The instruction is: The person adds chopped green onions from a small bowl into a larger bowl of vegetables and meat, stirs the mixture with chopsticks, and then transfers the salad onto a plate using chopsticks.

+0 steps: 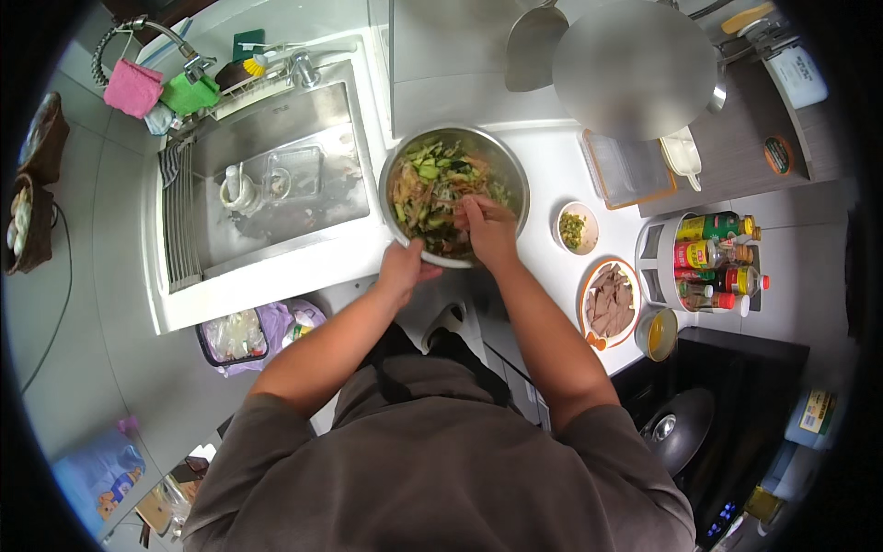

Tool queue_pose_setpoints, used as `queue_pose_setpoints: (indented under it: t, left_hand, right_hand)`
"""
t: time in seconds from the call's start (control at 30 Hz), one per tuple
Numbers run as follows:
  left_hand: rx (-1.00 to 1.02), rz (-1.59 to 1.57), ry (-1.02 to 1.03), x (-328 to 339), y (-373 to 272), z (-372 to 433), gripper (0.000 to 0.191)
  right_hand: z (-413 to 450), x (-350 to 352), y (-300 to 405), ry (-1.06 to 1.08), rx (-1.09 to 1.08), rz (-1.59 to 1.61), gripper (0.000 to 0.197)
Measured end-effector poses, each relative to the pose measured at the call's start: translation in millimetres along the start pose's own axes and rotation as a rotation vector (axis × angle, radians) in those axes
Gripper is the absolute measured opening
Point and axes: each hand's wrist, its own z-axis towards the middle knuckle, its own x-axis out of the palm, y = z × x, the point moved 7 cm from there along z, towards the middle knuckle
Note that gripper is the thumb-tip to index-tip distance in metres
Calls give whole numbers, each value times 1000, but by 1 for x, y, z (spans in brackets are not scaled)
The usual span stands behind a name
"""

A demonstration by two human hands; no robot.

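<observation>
A large stainless steel mixing bowl (523, 186) stands on the white counter, holding a mix of sliced green cucumber and other shredded food (431, 169). My left hand (402, 269) grips the bowl's near rim at the left. Over the right part of the food is my right hand (488, 224), fingers curled and slightly blurred; whether it holds a utensil or food is unclear. To the bowl's right sit a small white bowl (590, 238) with chopped green bits and an orange-rimmed plate (636, 297) of sliced brown meat.
At the left is a steel sink (290, 238) with a mortar and pestle (238, 193) and a clear plastic tray (303, 169). On the right are a bowl of yellow liquid (661, 334), a rack of sauce bottles (655, 259), a glass dish (631, 172) and a wok (693, 421) on the black stove.
</observation>
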Motion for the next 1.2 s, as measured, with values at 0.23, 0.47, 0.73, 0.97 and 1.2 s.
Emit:
queue_pose_setpoints:
  t: [0.23,0.47,0.73,0.97,1.2]
  left_hand:
    - [-101,-6,8,-4,8,-35,32]
    - [-37,37,0,-21,-3,4,32]
    - [-85,47,28,-9,-4,8,33]
    - [-84,60,33,-15,-5,1,32]
    - [-85,66,-5,-16,-12,-2,32]
  right_hand:
    - [10,-40,20,-229,-45,-185,21]
    - [6,-36,27,-11,-54,-264,20]
    - [5,3,20,6,-51,-23,22]
    - [41,7,92,156,-393,-276,23]
    - [100,-34,79,104,-381,-475,22]
